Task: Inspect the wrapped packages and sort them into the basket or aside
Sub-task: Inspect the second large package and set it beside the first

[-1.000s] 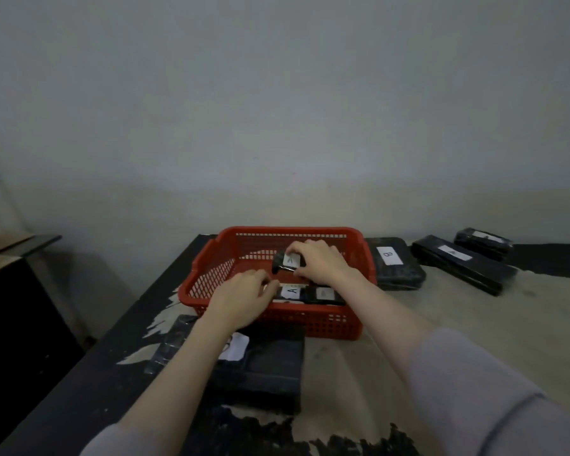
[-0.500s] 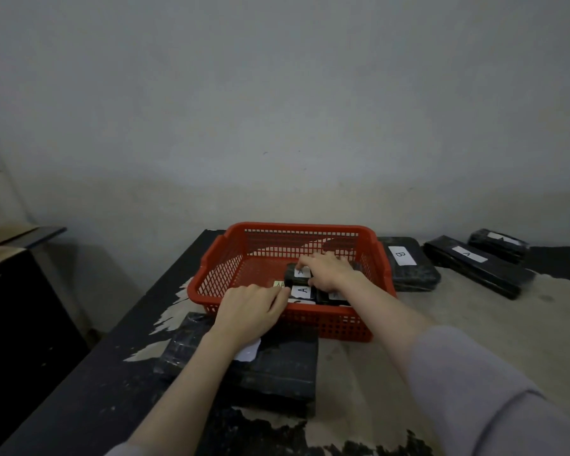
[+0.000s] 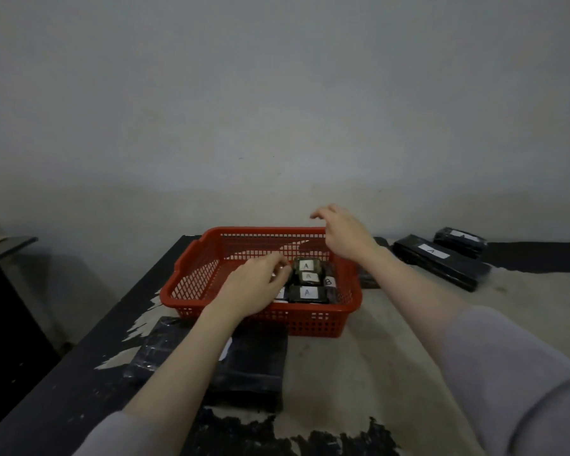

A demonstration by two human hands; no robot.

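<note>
Head view: the person's right hand [image 3: 344,235] has lifted out of the red plastic basket [image 3: 191,278] and now hangs above its far right rim, fingers spread loosely and holding nothing; half a second ago it was down on the small packages inside. The left hand [image 3: 255,287] stays low in the basket, its fingers bent toward the small wrapped packages [image 3: 306,284], though whether they pinch one cannot be told from here. Those packages sit stacked in the basket's right half, labels reading A, A, A and one B at the right. A large black wrapped package [image 3: 254,366] lies on the table [image 3: 375,357] just near of the basket, under the left forearm; two long packages [image 3: 438,261] lie well apart at far right. The release suggests one more package is sorted, with the outside ones apparently awaiting inspection.
</note>
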